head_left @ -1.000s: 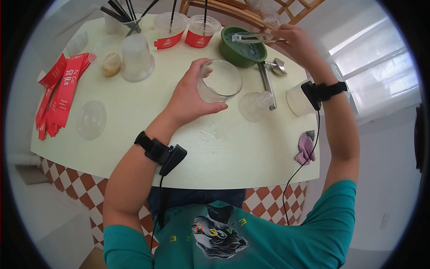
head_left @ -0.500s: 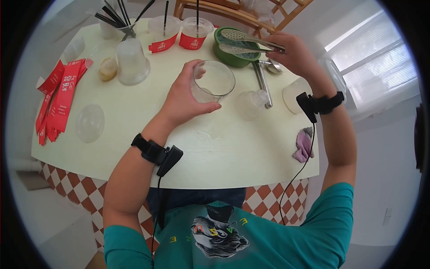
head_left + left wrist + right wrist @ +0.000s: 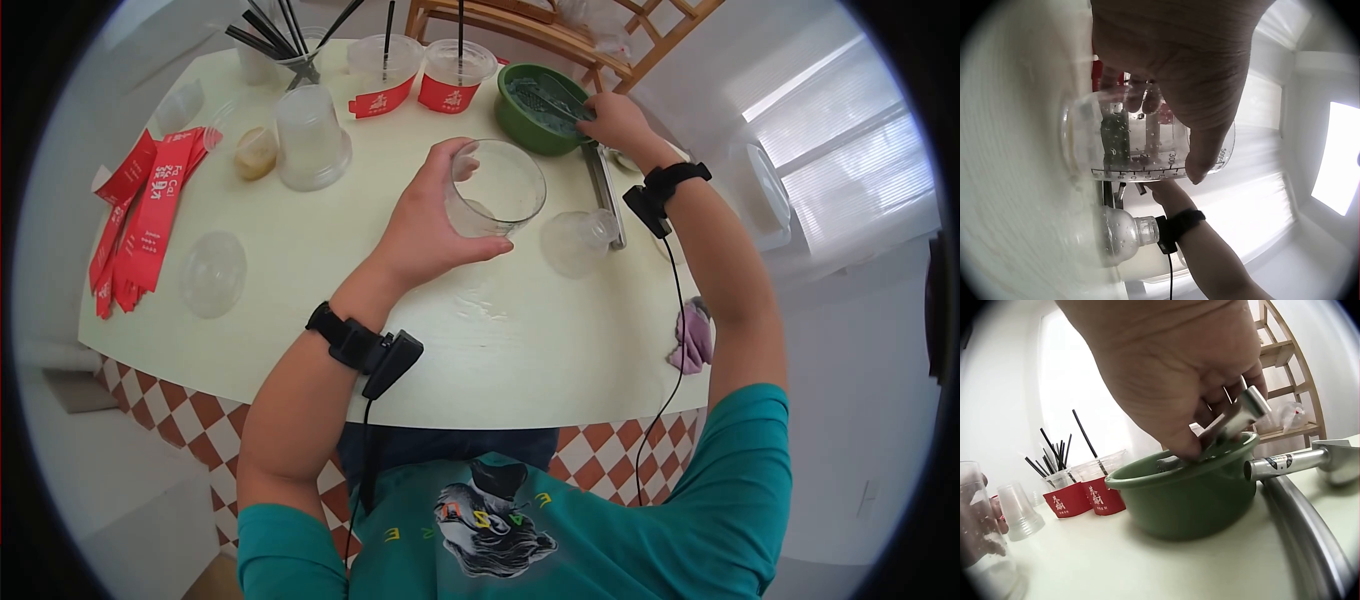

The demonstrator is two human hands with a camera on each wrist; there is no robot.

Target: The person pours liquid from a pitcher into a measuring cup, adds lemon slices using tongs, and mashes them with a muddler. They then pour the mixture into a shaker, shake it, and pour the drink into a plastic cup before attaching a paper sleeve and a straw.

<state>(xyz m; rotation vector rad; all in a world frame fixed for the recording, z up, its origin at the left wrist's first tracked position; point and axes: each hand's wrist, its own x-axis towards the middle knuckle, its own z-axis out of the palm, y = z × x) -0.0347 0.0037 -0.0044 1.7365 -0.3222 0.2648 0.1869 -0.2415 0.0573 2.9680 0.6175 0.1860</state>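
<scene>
Teal tee [image 3: 620, 520] w/ short sleeves [image 3: 290, 535], blk/white/grey animal print [image 3: 495, 520] in a blk hat [image 3: 497, 478], plus yellow, orange + green letters. Blk strap [image 3: 680, 178] + blk angular cam unit [image 3: 393, 365] per wrist, thin blk cable [image 3: 678, 375] off each. Pants [image 3: 450, 450] dark, prob. navy.

Pale table [image 3: 560, 360] — bowl [image 3: 522, 129], cups [image 3: 447, 93], cloth [image 3: 690, 342]

Shows white walls [image 3: 840, 360], a small pale plate [image 3: 868, 497] low on the right side, and a floor [image 3: 600, 450] of reddish-brown and white diamonds beneath a pale table [image 3: 570, 350] with a curved edge. Has a slatted wooden rack [image 3: 1277, 355] just beyond the far side. Takes in strong white light through a finely striped window [image 3: 835, 150] on the right, with another bright panel [image 3: 1337, 167] glowing in the left wrist view.
</scene>
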